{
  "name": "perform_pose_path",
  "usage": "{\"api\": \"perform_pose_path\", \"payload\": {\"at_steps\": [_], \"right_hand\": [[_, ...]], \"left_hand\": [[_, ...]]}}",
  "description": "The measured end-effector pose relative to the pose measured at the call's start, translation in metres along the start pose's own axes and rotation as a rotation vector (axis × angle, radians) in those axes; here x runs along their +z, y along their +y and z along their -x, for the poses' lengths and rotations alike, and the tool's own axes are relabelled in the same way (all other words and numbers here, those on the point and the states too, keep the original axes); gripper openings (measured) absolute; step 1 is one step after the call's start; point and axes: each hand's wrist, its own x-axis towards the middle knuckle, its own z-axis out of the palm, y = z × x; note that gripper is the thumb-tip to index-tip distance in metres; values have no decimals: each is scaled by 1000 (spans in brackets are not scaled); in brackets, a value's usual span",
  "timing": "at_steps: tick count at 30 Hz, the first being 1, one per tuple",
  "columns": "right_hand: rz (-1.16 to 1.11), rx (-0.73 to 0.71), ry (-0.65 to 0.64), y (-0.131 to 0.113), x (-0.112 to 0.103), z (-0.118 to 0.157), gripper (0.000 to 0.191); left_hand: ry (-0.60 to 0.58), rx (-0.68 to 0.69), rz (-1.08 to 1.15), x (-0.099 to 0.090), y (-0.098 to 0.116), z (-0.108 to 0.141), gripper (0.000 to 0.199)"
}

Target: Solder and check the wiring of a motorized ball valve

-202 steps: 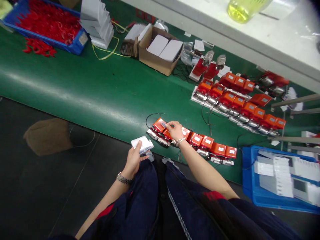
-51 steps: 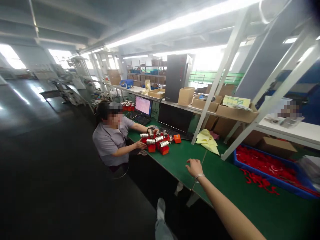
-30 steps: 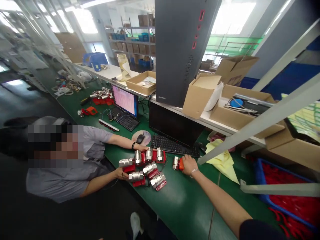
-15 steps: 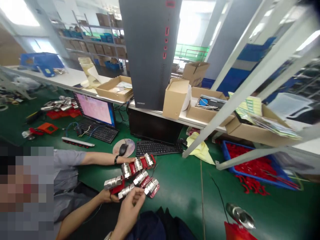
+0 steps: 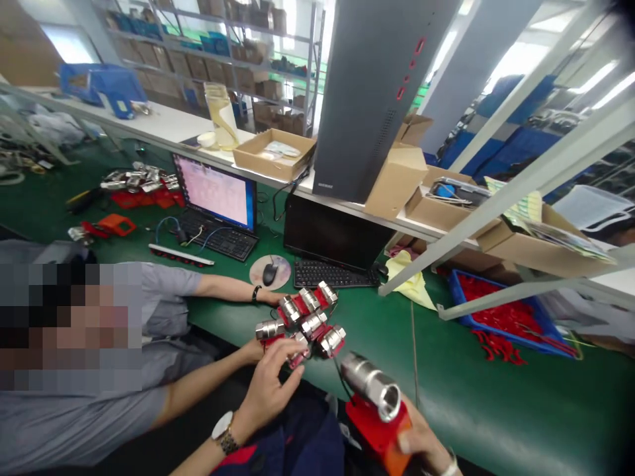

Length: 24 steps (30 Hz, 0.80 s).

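Observation:
My right hand (image 5: 424,443), at the bottom edge, is shut on a red valve unit (image 5: 374,413); its steel pipe fitting (image 5: 370,383) points up towards me. My left hand (image 5: 268,390), with a watch on the wrist, reaches into a cluster of red valve units with steel fittings (image 5: 310,317) on the green bench (image 5: 471,396). Its thumb and fingers pinch the nearest unit (image 5: 299,355). A co-worker in a grey shirt (image 5: 163,330) sits at the left, with one hand (image 5: 253,350) and the other hand (image 5: 272,299) on the same cluster.
Behind the cluster are a keyboard (image 5: 332,274), a dark monitor (image 5: 332,235), a lit screen (image 5: 215,192) and a mouse (image 5: 269,272). A yellow cloth (image 5: 409,284) and a blue bin of red parts (image 5: 496,317) lie to the right. Slanted frame bars (image 5: 496,205) cross overhead.
I left the row of orange units and turned to the co-worker's bench. My right hand picked up a loose red valve unit and brought it close; my left hand reached into the cluster.

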Motion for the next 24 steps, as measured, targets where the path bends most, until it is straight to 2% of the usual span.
{"api": "perform_pose_path", "payload": {"at_steps": [2, 4, 6, 8, 10, 11, 13, 15, 16, 17, 18, 20, 22, 24], "right_hand": [[-50, 26, -38, -6, -10, 14, 93], [-56, 78, -134, -10, -12, 12, 91], [-37, 128, -233, -13, -9, 1, 89], [7, 151, -299, -16, -5, -10, 86], [91, 149, -332, -19, -3, -13, 82], [141, 148, -349, -21, -3, -12, 80], [235, 160, -390, -20, -7, -4, 77], [278, 216, -452, -14, -14, 4, 76], [280, 254, -484, -8, -18, 8, 76], [270, 298, -509, 0, -22, 11, 75], [253, 346, -527, 8, -25, 13, 74], [225, 428, -530, 25, -32, 15, 72], [216, 468, -499, 40, -37, 16, 71], [227, 449, -422, 53, -41, 18, 74]], "left_hand": [[111, 34, -49, -20, 7, 7, 34], [190, 53, -120, -35, 15, 18, 39], [199, 67, -188, -45, 23, 31, 37], [153, 33, -197, -47, 32, 46, 29], [116, -60, -125, -41, 40, 59, 26], [102, -101, -65, -35, 44, 65, 32], [64, -126, 62, -19, 52, 73, 60], [-36, -106, 142, -3, 60, 78, 96], [-105, -95, 155, 4, 63, 80, 105], [-181, -92, 151, 11, 66, 81, 104], [-257, -98, 138, 17, 69, 81, 94], [-366, -131, 107, 27, 71, 81, 62], [-385, -177, 62, 35, 68, 81, 37], [-353, -211, 15, 40, 60, 82, 28]]}}
